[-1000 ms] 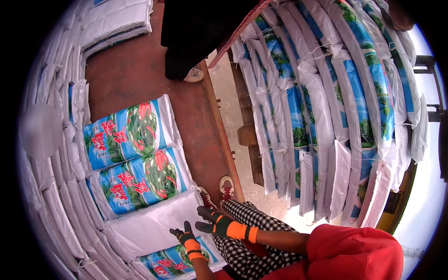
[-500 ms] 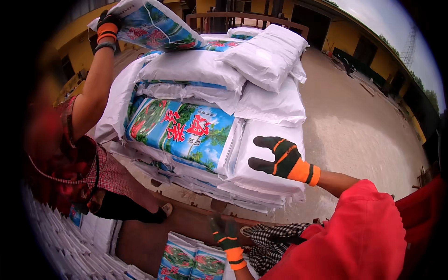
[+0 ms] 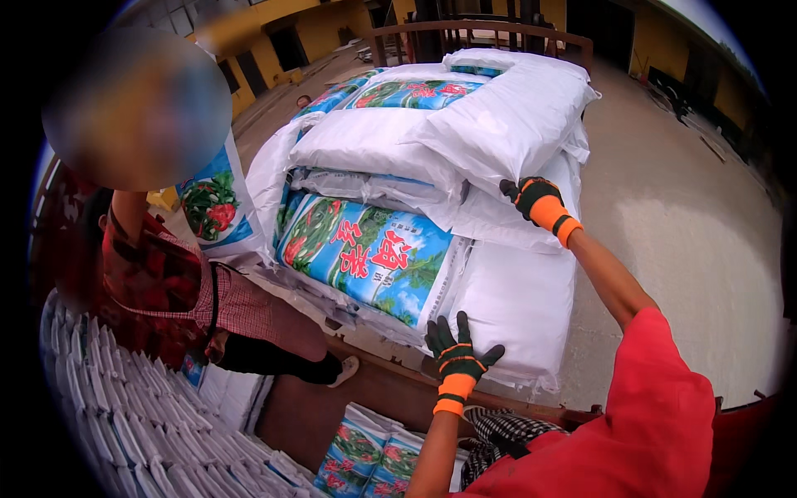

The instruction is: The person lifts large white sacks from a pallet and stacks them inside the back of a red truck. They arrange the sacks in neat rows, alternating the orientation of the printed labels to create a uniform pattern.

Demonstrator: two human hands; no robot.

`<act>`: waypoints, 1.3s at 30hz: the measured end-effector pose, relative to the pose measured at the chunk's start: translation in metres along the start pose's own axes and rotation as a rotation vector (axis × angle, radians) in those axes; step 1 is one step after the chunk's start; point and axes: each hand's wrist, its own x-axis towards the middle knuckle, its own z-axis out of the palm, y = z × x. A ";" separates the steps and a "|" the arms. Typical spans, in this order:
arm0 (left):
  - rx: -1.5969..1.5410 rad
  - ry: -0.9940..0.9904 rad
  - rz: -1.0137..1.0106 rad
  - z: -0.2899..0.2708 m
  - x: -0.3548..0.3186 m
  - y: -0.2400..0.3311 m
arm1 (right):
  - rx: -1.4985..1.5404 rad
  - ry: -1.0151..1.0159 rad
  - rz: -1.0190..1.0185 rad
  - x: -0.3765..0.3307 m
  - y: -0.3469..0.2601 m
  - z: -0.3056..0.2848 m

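Note:
A pile of white woven sacks (image 3: 390, 149) lies in front of me, several with blue and green printed faces. My left hand (image 3: 455, 358), in a dark glove with an orange cuff, is spread with its fingers near the lower edge of a printed sack (image 3: 365, 257). My right hand (image 3: 531, 202), gloved the same way, rests on the side of an upper white sack (image 3: 506, 124) at the pile's right. Neither hand closes around anything.
A co-worker in a red checked shirt (image 3: 191, 290) stands at the left with a printed sack (image 3: 212, 207) on the shoulder. Stacked sacks (image 3: 141, 423) lie below at the left. Concrete ground (image 3: 681, 216) spreads to the right. A yellow building (image 3: 282, 33) stands behind.
My view swung from the stacks below up to the pile. My right hand rose to the upper sack, my left hand came up to the lower edge. The co-worker brought a sack down onto the shoulder.

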 end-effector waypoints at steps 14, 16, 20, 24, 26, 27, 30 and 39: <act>-2.534 0.755 -0.596 -0.047 -0.192 -0.011 | 0.701 -0.463 -1.004 -0.252 -0.207 0.019; -2.647 0.767 -0.746 -0.060 -0.191 -0.025 | 0.300 -0.212 -1.011 -0.196 -0.162 0.025; -2.646 1.061 -0.820 -0.033 -0.215 -0.065 | 0.052 -1.128 -0.719 -0.147 -0.126 0.075; -2.542 1.354 -1.094 0.015 -0.221 -0.069 | -0.066 -1.336 -0.738 -0.167 -0.164 0.101; -2.489 1.383 -1.046 0.023 -0.230 -0.064 | -0.192 -1.371 -0.656 -0.177 -0.179 0.113; -2.517 1.329 -1.115 0.025 -0.237 -0.065 | -0.244 -1.376 -0.681 -0.179 -0.187 0.123; -2.469 1.366 -1.379 0.033 -0.264 -0.073 | -0.308 -1.441 -0.754 -0.216 -0.225 0.145; -1.810 2.090 -1.731 0.028 -0.430 -0.051 | -0.453 -1.878 -0.970 -0.354 -0.263 0.310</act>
